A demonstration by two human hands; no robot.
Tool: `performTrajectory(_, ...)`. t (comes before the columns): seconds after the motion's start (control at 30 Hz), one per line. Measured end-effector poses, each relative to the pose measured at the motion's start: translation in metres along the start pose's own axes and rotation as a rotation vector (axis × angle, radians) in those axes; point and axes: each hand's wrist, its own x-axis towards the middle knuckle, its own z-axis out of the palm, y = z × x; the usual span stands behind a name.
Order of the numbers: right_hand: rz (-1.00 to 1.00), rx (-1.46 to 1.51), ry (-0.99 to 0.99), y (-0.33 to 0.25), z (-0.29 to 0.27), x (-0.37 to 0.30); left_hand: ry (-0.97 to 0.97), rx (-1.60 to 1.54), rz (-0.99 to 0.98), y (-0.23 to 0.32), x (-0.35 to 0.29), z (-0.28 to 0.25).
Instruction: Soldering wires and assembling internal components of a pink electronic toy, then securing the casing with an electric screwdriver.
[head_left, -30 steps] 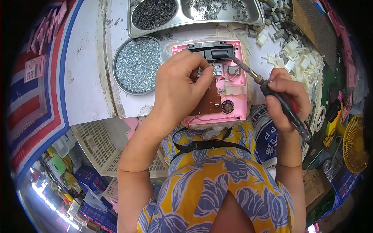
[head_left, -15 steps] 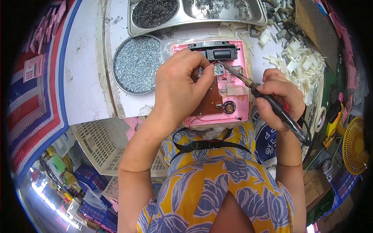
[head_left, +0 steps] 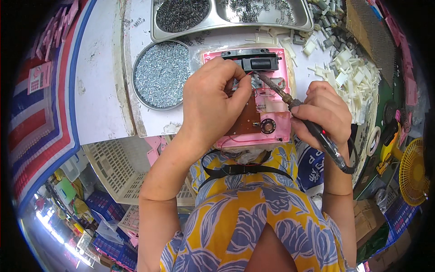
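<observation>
In front of me lies a pink plastic housing (head_left: 282,131) with its inside facing up. It holds a brown circuit board (head_left: 247,119), a black part (head_left: 260,62) along the far side, a small round black-ringed part (head_left: 268,126) and thin red wires. My right hand (head_left: 325,115) is closed around a soldering iron (head_left: 319,136) with a small red light; its tip reaches the metal part below the black piece. My left hand (head_left: 213,93) rests over the housing's left side, thumb and forefinger pinched beside the tip at a red wire. Whatever sits between those fingertips is hidden.
A round tin of small screws (head_left: 161,75) stands left of the housing. Beyond is a steel tray (head_left: 217,32) with springs. White plastic parts (head_left: 353,77) are heaped at right, near a yellow fan (head_left: 413,170). A cream plastic basket (head_left: 113,167) sits below the table edge.
My right hand has turned the soldering iron slightly, and its red light now shows. The tip stays near the same spot; my left hand has barely moved.
</observation>
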Motion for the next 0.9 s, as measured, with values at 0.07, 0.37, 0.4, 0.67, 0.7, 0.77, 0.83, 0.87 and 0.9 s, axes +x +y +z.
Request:
performTrajectory(0.07,-0.011,-0.035,-0.022,-0.002,-0.002,0.001,0.010,0.004,0.011,-0.001,-0.001,0.001)
performTrajectory(0.37,0.050,0.125,0.039,0.004,-0.011,0.001,0.053,0.039,0.036,0.000,-0.002,0.004)
performTrajectory(0.4,0.060,0.131,0.039,0.004,-0.010,0.002,0.058,0.044,0.041,0.000,-0.002,0.005)
performTrajectory(0.67,0.080,0.130,-0.032,0.007,-0.006,0.007,0.060,0.072,0.060,0.000,-0.003,0.005)
performTrajectory(0.7,0.075,0.128,-0.043,0.007,-0.005,0.007,0.060,0.075,0.065,0.000,-0.003,0.005)
performTrajectory(0.77,0.070,0.118,-0.040,0.008,-0.005,0.007,0.059,0.073,0.065,0.000,-0.002,0.005)
performTrajectory(0.83,0.063,0.111,-0.047,0.009,-0.005,0.008,0.063,0.066,0.052,0.000,-0.003,0.005)
performTrajectory(0.87,0.059,0.109,-0.056,0.010,-0.006,0.008,0.064,0.068,0.051,0.000,-0.003,0.005)
performTrajectory(0.9,0.056,0.107,-0.065,0.010,-0.007,0.008,0.064,0.070,0.051,0.000,-0.003,0.005)
